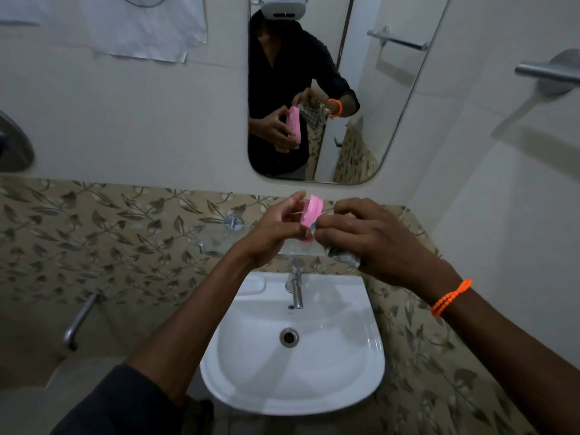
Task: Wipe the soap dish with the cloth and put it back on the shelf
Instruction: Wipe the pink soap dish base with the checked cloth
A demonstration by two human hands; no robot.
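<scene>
My left hand (272, 231) grips a pink soap dish (310, 215), held on edge above the glass shelf (216, 243). My right hand (373, 235) is closed on a checked cloth (343, 257) and presses it against the dish's right side. Most of the cloth is hidden under my fingers. The mirror (392, 127) reflects both hands, the dish and the cloth.
A white basin (292, 384) with a chrome tap (295, 287) sits directly below my hands. A towel bar (546, 72) juts from the right wall. A metal pipe (78, 321) runs down the left wall below the leaf-pattern tiles.
</scene>
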